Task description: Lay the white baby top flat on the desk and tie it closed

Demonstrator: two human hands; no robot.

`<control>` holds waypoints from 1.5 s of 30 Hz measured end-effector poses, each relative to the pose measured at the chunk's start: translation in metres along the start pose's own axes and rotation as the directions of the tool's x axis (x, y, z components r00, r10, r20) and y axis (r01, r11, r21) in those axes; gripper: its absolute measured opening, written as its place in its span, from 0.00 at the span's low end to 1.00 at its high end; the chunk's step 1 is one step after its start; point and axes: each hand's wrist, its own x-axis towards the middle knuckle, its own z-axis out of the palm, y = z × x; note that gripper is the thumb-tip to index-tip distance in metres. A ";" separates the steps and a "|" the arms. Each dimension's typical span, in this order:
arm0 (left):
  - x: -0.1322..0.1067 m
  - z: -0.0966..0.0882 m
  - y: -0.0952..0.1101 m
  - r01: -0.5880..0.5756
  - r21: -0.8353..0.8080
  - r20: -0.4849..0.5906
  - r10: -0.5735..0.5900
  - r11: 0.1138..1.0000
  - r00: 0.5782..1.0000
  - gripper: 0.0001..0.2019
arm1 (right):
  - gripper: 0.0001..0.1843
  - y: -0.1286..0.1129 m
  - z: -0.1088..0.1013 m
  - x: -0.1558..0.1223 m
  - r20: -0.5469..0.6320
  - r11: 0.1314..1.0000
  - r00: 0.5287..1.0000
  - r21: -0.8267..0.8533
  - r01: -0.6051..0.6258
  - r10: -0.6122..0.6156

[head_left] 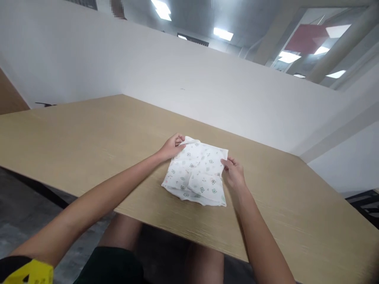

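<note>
A white cloth (pixel 197 169) with a small printed pattern lies on the wooden table, folded into a rough square. Its near edge shows more than one layer, slightly wavy. My left hand (pixel 173 146) pinches the cloth's far left corner between thumb and fingers, where the fabric is a little bunched. On the other side, my right hand (pixel 235 172) grips the right edge near the far right corner, thumb on top and fingers partly hidden behind.
The light wooden table (pixel 290 197) spreads to both sides, its front edge just above my legs. A white partition (pixel 192 86) stands along the back. A dark thin object (pixel 45 104) shows at the table's far left edge.
</note>
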 end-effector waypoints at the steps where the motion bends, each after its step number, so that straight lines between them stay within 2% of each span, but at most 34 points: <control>1: -0.004 -0.004 0.008 0.023 -0.088 0.026 -0.021 0.996 0.999 0.22 | 0.36 -0.007 -0.002 -0.006 0.029 0.998 1.000 0.056 -0.014 0.013; 2: -0.009 -0.009 0.016 0.048 -0.136 0.051 -0.042 0.990 0.998 0.28 | 0.35 -0.014 -0.005 -0.011 0.066 0.998 0.998 0.062 -0.015 0.011; 4: -0.020 -0.019 0.028 0.088 -0.122 0.120 -0.073 0.989 0.990 0.37 | 0.32 -0.026 -0.010 -0.021 0.163 1.000 0.987 0.021 -0.013 0.010; 6: -0.030 -0.027 0.038 0.081 -0.010 0.231 -0.076 0.997 0.970 0.30 | 0.29 -0.035 -0.016 -0.029 0.267 0.999 0.963 -0.049 -0.010 0.023; 9: -0.039 -0.034 0.048 -0.044 0.137 0.413 -0.017 0.990 0.911 0.13 | 0.20 -0.045 -0.024 -0.037 0.395 0.985 0.919 -0.161 0.068 0.001; 12: -0.043 -0.037 0.061 -0.168 0.144 0.519 0.070 0.975 0.852 0.10 | 0.18 -0.057 -0.033 -0.043 0.548 0.969 0.836 -0.187 0.163 -0.035; 14: -0.045 -0.039 0.071 -0.204 0.132 0.615 0.081 0.970 0.784 0.10 | 0.15 -0.067 -0.036 -0.048 0.688 0.958 0.725 -0.211 0.192 0.006; 16: -0.048 -0.040 0.080 -0.184 0.122 0.744 0.033 0.975 0.667 0.11 | 0.12 -0.075 -0.038 -0.052 0.812 0.919 0.567 -0.319 0.230 0.140; 17: -0.049 -0.040 0.083 -0.158 0.122 0.800 -0.003 0.980 0.599 0.11 | 0.14 -0.077 -0.037 -0.053 0.838 0.889 0.496 -0.387 0.245 0.228; 18: -0.051 -0.039 0.085 -0.137 0.130 0.841 -0.036 0.982 0.540 0.12 | 0.18 -0.079 -0.035 -0.055 0.838 0.855 0.449 -0.453 0.252 0.312; 19: -0.052 -0.037 0.085 -0.126 0.142 0.864 -0.061 0.982 0.500 0.12 | 0.21 -0.078 -0.032 -0.056 0.817 0.824 0.438 -0.510 0.248 0.374; 20: -0.054 -0.034 0.084 -0.129 0.156 0.869 -0.074 0.979 0.489 0.12 | 0.23 -0.077 -0.029 -0.058 0.788 0.802 0.463 -0.551 0.233 0.406; 21: -0.055 -0.031 0.081 -0.145 0.175 0.858 -0.078 0.974 0.507 0.12 | 0.24 -0.075 -0.025 -0.059 0.758 0.790 0.507 -0.573 0.217 0.411; 23: -0.058 -0.024 0.075 -0.187 0.222 0.799 -0.068 0.957 0.597 0.11 | 0.24 -0.071 -0.016 -0.061 0.728 0.791 0.581 -0.571 0.220 0.364; 24: -0.059 -0.021 0.072 -0.200 0.244 0.762 -0.060 0.949 0.645 0.11 | 0.23 -0.069 -0.012 -0.063 0.743 0.798 0.579 -0.551 0.244 0.336; 25: -0.060 -0.018 0.069 -0.208 0.262 0.726 -0.051 0.942 0.686 0.13 | 0.21 -0.069 -0.008 -0.064 0.777 0.811 0.541 -0.521 0.267 0.322; 27: -0.062 -0.013 0.065 -0.220 0.281 0.674 -0.029 0.934 0.738 0.16 | 0.18 -0.070 -0.004 -0.066 0.856 0.843 0.386 -0.463 0.274 0.345; 28: -0.062 -0.011 0.064 -0.228 0.282 0.660 -0.016 0.932 0.751 0.17 | 0.18 -0.072 -0.002 -0.067 0.879 0.858 0.302 -0.447 0.253 0.369; 29: -0.062 -0.009 0.063 -0.238 0.284 0.646 -0.002 0.929 0.763 0.17 | 0.19 -0.073 -0.002 -0.068 0.888 0.867 0.239 -0.444 0.225 0.393; 30: -0.062 -0.008 0.061 -0.252 0.295 0.628 0.012 0.922 0.778 0.18 | 0.20 -0.074 -0.003 -0.069 0.890 0.874 0.207 -0.445 0.197 0.407; 31: -0.061 -0.007 0.060 -0.266 0.317 0.601 0.024 0.911 0.799 0.18 | 0.21 -0.075 -0.003 -0.069 0.889 0.878 0.203 -0.446 0.176 0.411; 32: -0.061 -0.006 0.057 -0.281 0.349 0.566 0.038 0.894 0.824 0.17 | 0.22 -0.075 -0.004 -0.070 0.887 0.880 0.222 -0.444 0.168 0.405; 33: -0.059 -0.006 0.054 -0.300 0.390 0.527 0.056 0.870 0.848 0.15 | 0.23 -0.075 -0.005 -0.070 0.882 0.881 0.268 -0.440 0.173 0.388; 34: -0.058 -0.007 0.050 -0.324 0.438 0.493 0.078 0.838 0.867 0.14 | 0.22 -0.075 -0.006 -0.070 0.868 0.877 0.338 -0.441 0.190 0.363; 37: -0.054 -0.011 0.036 -0.399 0.586 0.456 0.120 0.705 0.882 0.13 | 0.21 -0.069 -0.007 -0.067 0.736 0.851 0.635 -0.472 0.230 0.237; 38: -0.053 -0.013 0.031 -0.409 0.632 0.459 0.107 0.658 0.882 0.16 | 0.21 -0.065 -0.007 -0.065 0.669 0.838 0.719 -0.491 0.237 0.189; 39: -0.052 -0.015 0.027 -0.405 0.675 0.460 0.078 0.616 0.885 0.19 | 0.22 -0.061 -0.008 -0.063 0.604 0.820 0.783 -0.519 0.242 0.152; 40: -0.052 -0.018 0.024 -0.392 0.710 0.459 0.038 0.585 0.887 0.23 | 0.23 -0.056 -0.009 -0.060 0.548 0.794 0.827 -0.556 0.247 0.127; 42: -0.051 -0.021 0.022 -0.360 0.750 0.464 -0.053 0.555 0.884 0.30 | 0.24 -0.046 -0.012 -0.052 0.480 0.712 0.872 -0.645 0.277 0.095; 45: -0.051 -0.022 0.025 -0.324 0.756 0.483 -0.151 0.569 0.862 0.34 | 0.24 -0.035 -0.019 -0.043 0.456 0.613 0.885 -0.727 0.310 0.094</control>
